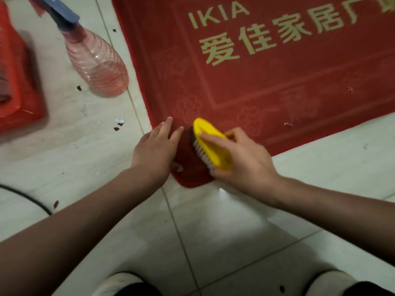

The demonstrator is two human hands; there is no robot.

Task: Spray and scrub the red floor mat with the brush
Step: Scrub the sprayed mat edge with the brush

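1. Presently, the red floor mat point(267, 86) lies flat on the pale tiled floor point(235, 242), reaching from the top edge of the view down to a rounded corner near the centre. Gold lettering, including "IKIA", is printed on it.
2. Right hand point(245, 161): fingers closed around the yellow scrub brush point(213, 144), gripping it from above. The brush is tilted on its side at the mat's near corner, pale bristles facing left and meeting the mat.
3. Left hand point(156, 146): open, fingers spread, pressed flat on the left edge of the mat just beside the brush, palm partly over the floor.
4. Pink ribbed spray bottle point(96, 58) with a dark trigger head stands on the floor, near the mat's left edge, untouched by either hand.
5. Red plastic stool point(15, 82): on the floor at the left edge of the view, well apart from the mat.
6. Small dark and pale scraps of debris point(119, 122) lie scattered on the floor left of the mat; two further scraps rest on the mat's right part.
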